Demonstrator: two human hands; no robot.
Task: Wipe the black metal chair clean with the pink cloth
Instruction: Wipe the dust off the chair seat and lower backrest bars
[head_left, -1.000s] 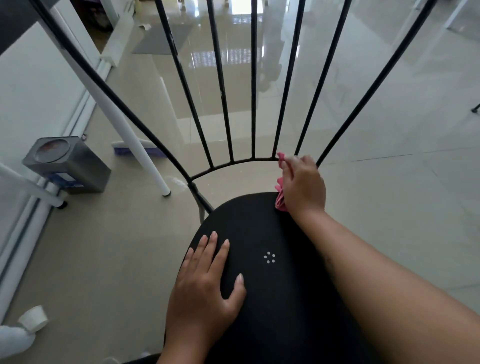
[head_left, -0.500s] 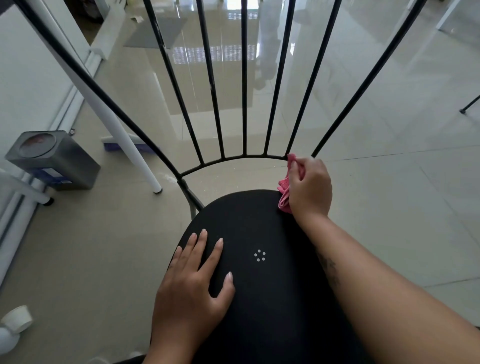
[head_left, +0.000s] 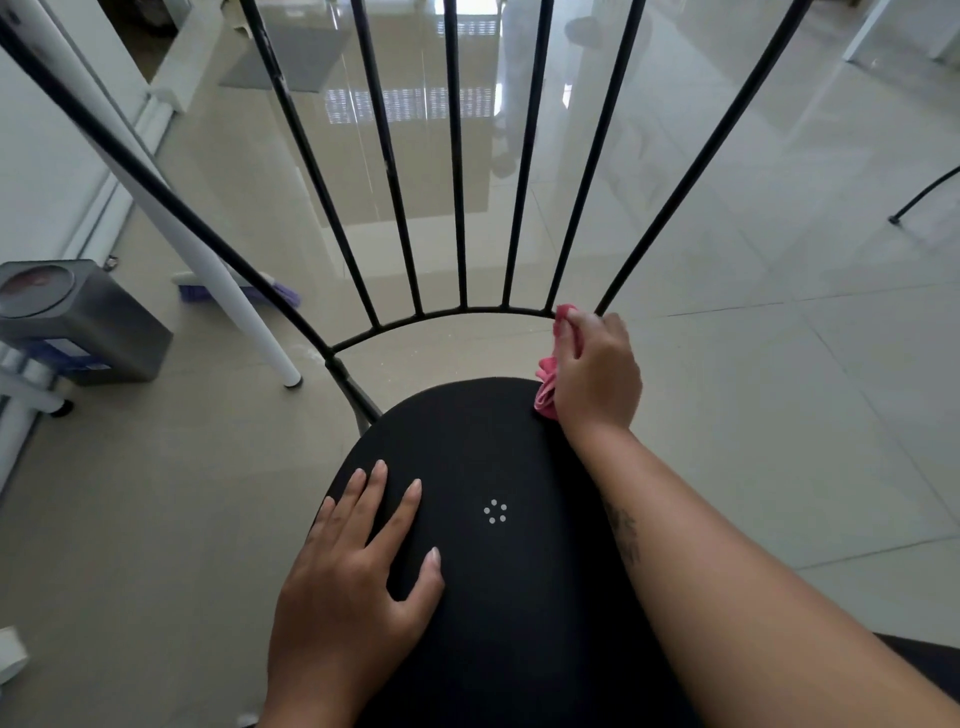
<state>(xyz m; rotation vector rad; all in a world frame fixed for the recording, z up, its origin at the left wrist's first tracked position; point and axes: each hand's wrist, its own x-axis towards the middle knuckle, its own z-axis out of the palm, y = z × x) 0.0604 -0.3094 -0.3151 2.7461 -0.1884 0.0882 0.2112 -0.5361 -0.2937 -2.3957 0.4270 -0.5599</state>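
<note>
1. A grey metal box (head_left: 78, 325) sits on the tiled floor (head_left: 779, 415) at far left, beside a white pole (head_left: 228, 291).
2. My left hand (head_left: 353, 582) lies flat, fingers spread and gripping nothing, on the seat of the black metal chair (head_left: 498, 571).
3. My right hand (head_left: 597, 374) is closed around the pink cloth (head_left: 546, 387), pressing it against the curved lower rail (head_left: 441, 314) where the right-hand bars meet it.

pink cloth (head_left: 546, 385): mostly hidden under right hand (head_left: 595, 376) | chair (head_left: 498, 571): backrest top cut off
</note>
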